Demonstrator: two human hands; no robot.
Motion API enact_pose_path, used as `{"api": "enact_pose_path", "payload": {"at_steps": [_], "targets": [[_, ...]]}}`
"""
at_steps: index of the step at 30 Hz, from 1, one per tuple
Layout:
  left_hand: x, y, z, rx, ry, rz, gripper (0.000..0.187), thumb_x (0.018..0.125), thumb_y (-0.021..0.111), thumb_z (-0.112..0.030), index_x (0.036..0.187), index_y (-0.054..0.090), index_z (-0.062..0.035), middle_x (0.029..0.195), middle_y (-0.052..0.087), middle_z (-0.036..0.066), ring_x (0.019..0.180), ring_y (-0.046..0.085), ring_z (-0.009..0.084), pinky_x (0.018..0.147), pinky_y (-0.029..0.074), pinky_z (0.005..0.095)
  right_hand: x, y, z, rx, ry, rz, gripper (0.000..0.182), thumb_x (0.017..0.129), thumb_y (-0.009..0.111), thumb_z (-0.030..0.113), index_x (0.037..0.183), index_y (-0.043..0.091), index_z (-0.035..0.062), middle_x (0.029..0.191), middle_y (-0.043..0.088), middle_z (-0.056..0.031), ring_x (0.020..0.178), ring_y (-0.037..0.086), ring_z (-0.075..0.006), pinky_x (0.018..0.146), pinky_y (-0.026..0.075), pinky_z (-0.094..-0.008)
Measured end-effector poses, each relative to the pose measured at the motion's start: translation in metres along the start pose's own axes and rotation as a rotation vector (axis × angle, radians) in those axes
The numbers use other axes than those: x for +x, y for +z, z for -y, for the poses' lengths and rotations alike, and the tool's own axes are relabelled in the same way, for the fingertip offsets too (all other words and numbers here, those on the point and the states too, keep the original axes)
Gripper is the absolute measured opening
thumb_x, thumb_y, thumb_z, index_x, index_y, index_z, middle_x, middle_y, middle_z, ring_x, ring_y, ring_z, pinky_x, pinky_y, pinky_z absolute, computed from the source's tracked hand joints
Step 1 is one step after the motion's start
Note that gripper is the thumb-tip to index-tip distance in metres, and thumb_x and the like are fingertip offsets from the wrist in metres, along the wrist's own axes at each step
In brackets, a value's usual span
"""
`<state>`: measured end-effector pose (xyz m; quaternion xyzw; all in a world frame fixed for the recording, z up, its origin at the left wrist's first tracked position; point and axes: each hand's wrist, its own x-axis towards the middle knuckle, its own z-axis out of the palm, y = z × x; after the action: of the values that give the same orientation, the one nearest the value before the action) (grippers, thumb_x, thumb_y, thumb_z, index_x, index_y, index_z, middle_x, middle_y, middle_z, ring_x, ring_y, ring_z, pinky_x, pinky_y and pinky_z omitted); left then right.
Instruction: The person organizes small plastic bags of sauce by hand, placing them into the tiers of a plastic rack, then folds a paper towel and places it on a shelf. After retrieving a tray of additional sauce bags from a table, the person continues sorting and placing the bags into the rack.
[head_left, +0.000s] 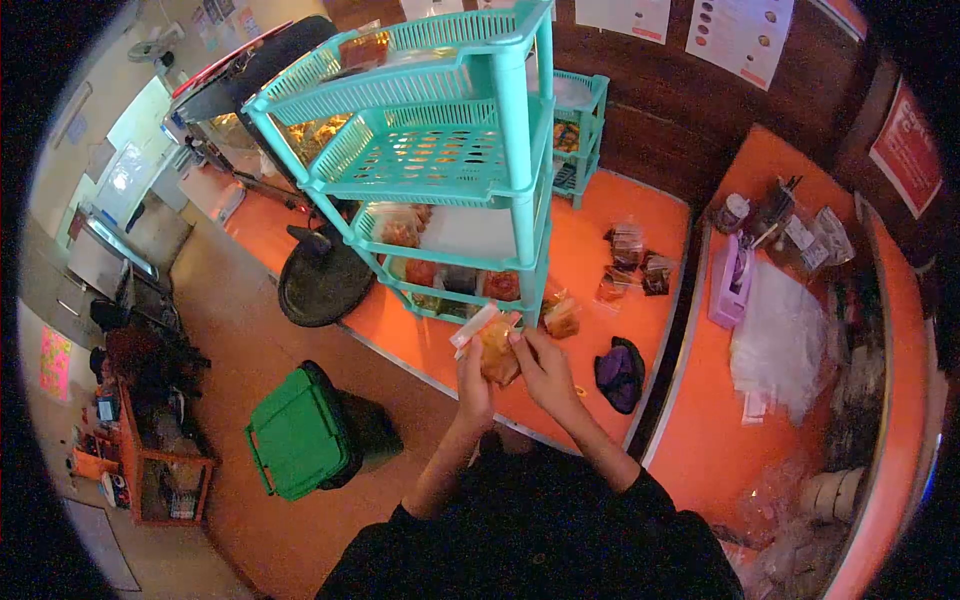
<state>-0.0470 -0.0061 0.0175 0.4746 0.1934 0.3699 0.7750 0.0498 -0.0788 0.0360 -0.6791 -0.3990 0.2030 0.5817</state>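
Both of my hands are raised in front of the turquoise shelf rack (512,150), over the edge of the orange counter (430,358). Between them is a small clear plastic bag (498,352) with yellow-orange contents. My left hand (475,388) grips its left side, where a whitish strip (472,326) sticks up. My right hand (546,374) pinches the bag's upper right side with thumb and fingers. Another bag with yellowish contents (562,318) lies on the counter just beyond my right hand. What exactly the held bag contains is too blurred to tell.
Dark-filled packets (627,245) and a purple-and-black cloth item (620,375) lie on the counter. To the right are a lilac tape dispenser (732,282) and a pile of clear plastic bags (780,335). A green-lidded bin (302,435) and a round black stool (322,285) stand at left.
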Motion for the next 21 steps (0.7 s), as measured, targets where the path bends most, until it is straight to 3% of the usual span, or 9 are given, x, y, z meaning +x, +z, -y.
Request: {"api": "enact_pose_path", "payload": {"at_steps": [2,4,8,11,13,15,16,19,21], "targets": [[-0.001,-0.003,0.004,0.022,-0.042,0.001,0.056,0.099,0.026,-0.043,0.139,0.032,-0.0038,0.132,0.049,0.015,0.117,0.052,0.0257,0.098,0.043,0.0374,-0.001,0.005,-0.016,0.059,0.048,0.013,0.031,0.096,0.050,0.026,0.080,0.053,-0.0004,0.063,0.055,-0.0062,0.056,0.054,-0.0118,0.050,0.043,-0.0285],[-0.003,0.007,-0.004,-0.142,-0.032,-0.050,0.051,0.100,0.029,-0.036,0.132,0.040,0.0023,0.127,0.053,0.016,0.113,0.055,0.0234,0.097,0.043,0.0358,-0.001,0.006,-0.018,0.110,0.091,0.035,0.034,0.095,0.052,0.029,0.079,0.053,-0.0002,0.060,0.053,-0.0028,0.054,0.052,-0.0079,0.047,0.041,-0.0265],[-0.007,0.013,-0.019,-0.259,-0.095,-0.007,0.053,0.099,0.030,-0.039,0.136,0.036,-0.0008,0.128,0.052,0.017,0.111,0.056,0.0265,0.099,0.042,0.0387,-0.002,0.003,-0.008,0.073,0.097,-0.003,0.036,0.093,0.056,0.032,0.079,0.053,-0.0007,0.056,0.051,-0.0041,0.051,0.051,-0.0086,0.047,0.042,-0.0276],[-0.004,0.001,-0.023,-0.286,-0.012,-0.071,0.056,0.098,0.032,-0.043,0.139,0.032,-0.0062,0.127,0.052,0.017,0.110,0.057,0.0281,0.089,0.050,0.0401,0.004,-0.017,-0.042,-0.192,0.190,0.118,0.034,0.092,0.057,0.032,0.083,0.054,-0.0011,0.061,0.055,-0.0085,0.054,0.057,-0.0149,0.050,0.046,-0.0297],[-0.006,-0.014,-0.032,-0.346,-0.103,-0.085,0.060,0.095,0.037,-0.049,0.139,0.032,-0.0086,0.118,0.056,0.014,0.103,0.059,0.0281,0.068,0.057,0.0392,0.015,-0.026,-0.116,-0.303,-0.038,-0.173,0.026,0.084,0.063,0.026,0.089,0.055,0.0018,0.067,0.059,-0.0152,0.064,0.061,-0.0356,0.056,0.045,-0.0442],[-0.007,-0.034,-0.025,-0.352,-0.142,-0.047,0.059,0.095,0.037,-0.048,0.140,0.031,-0.0102,0.117,0.056,0.014,0.103,0.059,0.0272,0.062,0.057,0.0361,0.032,-0.045,-0.134,-0.727,-0.221,-0.440,0.027,0.078,0.066,0.020,0.094,0.054,0.0016,0.073,0.059,-0.0164,0.077,0.060,-0.0378,0.063,0.046,-0.0459],[-0.008,-0.040,-0.021,-0.358,-0.184,-0.007,0.059,0.095,0.036,-0.048,0.141,0.031,-0.0118,0.117,0.056,0.014,0.103,0.059,0.0263,0.055,0.057,0.0330,0.039,-0.049,-0.151,-0.725,-0.222,-0.436,0.027,0.078,0.066,0.020,0.094,0.054,0.0016,0.073,0.059,-0.0164,0.077,0.060,-0.0378,0.063,0.046,-0.0459],[-0.011,-0.037,-0.020,-0.378,-0.233,0.022,0.060,0.094,0.038,-0.049,0.141,0.031,-0.0120,0.115,0.057,0.013,0.099,0.060,0.0258,0.059,0.058,0.0342,0.050,-0.061,-0.197,-0.510,-0.141,-0.404,0.029,0.074,0.069,0.019,0.091,0.055,0.0003,0.079,0.059,-0.0176,0.087,0.059,-0.0376,0.071,0.047,-0.0446],[-0.009,-0.034,-0.017,-0.384,-0.238,0.024,0.059,0.094,0.038,-0.048,0.140,0.032,-0.0114,0.116,0.057,0.013,0.100,0.061,0.0255,0.061,0.058,0.0345,0.050,-0.071,-0.204,-0.518,0.241,0.040,0.037,0.074,0.071,0.015,0.103,0.057,-0.0021,0.091,0.063,-0.0170,0.091,0.061,-0.0293,0.082,0.048,-0.0352]]}}
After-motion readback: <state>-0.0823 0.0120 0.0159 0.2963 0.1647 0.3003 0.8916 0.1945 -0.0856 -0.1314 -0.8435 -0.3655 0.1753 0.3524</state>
